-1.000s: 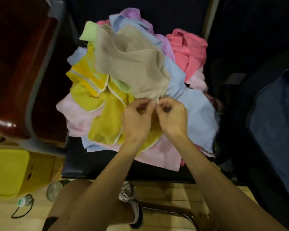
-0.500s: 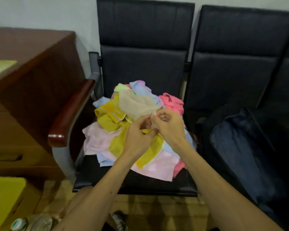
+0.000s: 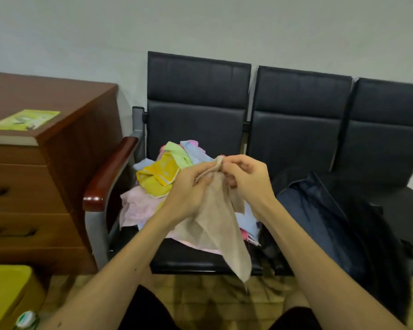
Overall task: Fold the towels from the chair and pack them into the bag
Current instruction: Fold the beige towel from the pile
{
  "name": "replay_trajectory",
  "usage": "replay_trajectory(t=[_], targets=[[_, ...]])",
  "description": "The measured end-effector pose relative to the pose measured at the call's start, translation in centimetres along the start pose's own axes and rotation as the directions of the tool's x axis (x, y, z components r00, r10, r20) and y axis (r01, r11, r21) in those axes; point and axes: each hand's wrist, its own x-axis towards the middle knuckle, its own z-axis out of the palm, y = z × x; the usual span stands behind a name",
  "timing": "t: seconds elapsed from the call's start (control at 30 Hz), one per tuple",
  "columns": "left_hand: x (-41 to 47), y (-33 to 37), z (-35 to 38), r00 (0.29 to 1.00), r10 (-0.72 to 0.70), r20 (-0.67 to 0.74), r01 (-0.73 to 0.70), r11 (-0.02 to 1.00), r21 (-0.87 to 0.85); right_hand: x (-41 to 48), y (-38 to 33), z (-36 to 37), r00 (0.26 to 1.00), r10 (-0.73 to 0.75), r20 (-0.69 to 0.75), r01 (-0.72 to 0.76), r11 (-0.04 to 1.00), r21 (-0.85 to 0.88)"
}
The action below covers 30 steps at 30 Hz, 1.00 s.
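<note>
**Beige towel [image 3: 215, 222] in a two-handed grip**

I am holding one beige towel up with two hands. My left hand [image 3: 191, 189] is gripping its top edge, and my right hand [image 3: 248, 179] is pinching the same corner just beside it. The cloth is hanging down in front of the seat. One heap of towels [image 3: 157, 177], yellow, green, pink and blue and too tangled for me to count, is lying on the leftmost chair [image 3: 196, 125] of three. One dark bag [image 3: 320, 222] is sitting on the middle seat.
</note>
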Motion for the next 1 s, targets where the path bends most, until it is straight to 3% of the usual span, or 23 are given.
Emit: replay_trajectory(t=[0.1, 0.27, 0.43, 0.5, 0.63, 0.8, 0.9, 1.0], targets=[[-0.2, 2.3, -0.5, 0.997, 0.032, 0.064, -0.032, 0.999, -0.001, -2.0, -0.4, -1.8, 0.997, -0.07, 0.028, 0.073, 0.993, -0.094], [-1.1, 5.8, -0.4, 0.932, 0.062, 0.356, -0.099, 0.991, 0.088, -5.1, 2.0, -5.0, 0.99, -0.05, 0.13, 0.081, 0.966, -0.244], [-1.5, 5.4, -0.5, 0.856, -0.027, 0.517, -0.044, 0.991, 0.125, -6.2, 7.2, -7.6, 0.965, 0.043, 0.257, 0.119, 0.807, -0.579], [-1.7, 4.3, -0.5, 0.841, -0.079, 0.535, -0.013, 0.986, 0.167, -6.9, 8.3, -8.3, 0.949, 0.12, 0.291, 0.077, 0.808, -0.584], [-2.2, 1.6, -0.6, 0.786, -0.176, 0.592, 0.061, 0.976, 0.208, -8.0, 10.5, -8.9, 0.929, 0.201, 0.312, -0.05, 0.9, -0.433], [-2.9, -1.1, 1.3, 0.665, -0.255, 0.702, 0.12, 0.964, 0.237, -7.7, 12.2, -6.3, 0.822, 0.158, 0.546, 0.058, 0.932, -0.357], [-2.7, -3.3, 1.5, 0.69, -0.288, 0.664, 0.175, 0.957, 0.233, -7.5, 14.1, -5.7, 0.869, 0.175, 0.463, 0.052, 0.898, -0.437], [-2.9, -7.1, 0.9, 0.806, -0.35, 0.477, 0.211, 0.924, 0.32, -7.1, 17.0, -7.3, 0.935, 0.224, 0.274, -0.05, 0.85, -0.524]])
